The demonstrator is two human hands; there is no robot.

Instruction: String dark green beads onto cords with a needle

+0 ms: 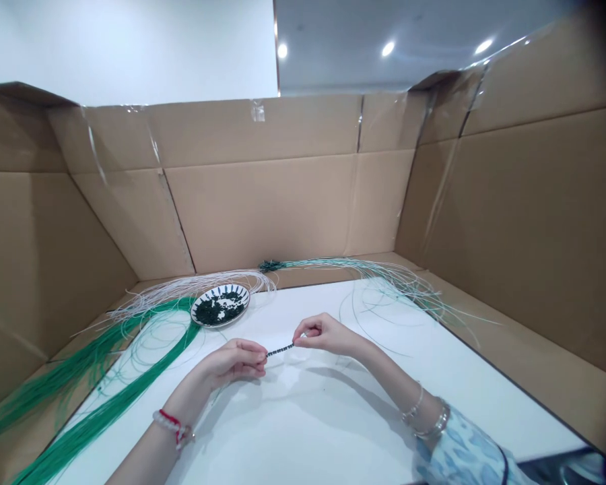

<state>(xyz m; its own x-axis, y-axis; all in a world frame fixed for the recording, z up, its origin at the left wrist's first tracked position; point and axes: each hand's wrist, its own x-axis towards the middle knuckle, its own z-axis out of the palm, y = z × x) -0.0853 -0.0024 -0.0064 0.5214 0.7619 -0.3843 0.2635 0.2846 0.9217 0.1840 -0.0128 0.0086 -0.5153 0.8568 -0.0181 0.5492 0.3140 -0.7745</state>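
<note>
Left hand and right hand: both pinching a short dark beaded strand between fingertips, forearms angling inward, wrists hovering above a white table.

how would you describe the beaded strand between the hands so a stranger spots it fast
Inside the cardboard enclosure, find the white tabletop, with a blue-and-white plate of dark beads near its far edge. Nearer, the person's left hand and right hand hold a short, dark beaded strand between them. It is far shorter than the loose green cords and white cords nearby.
</note>
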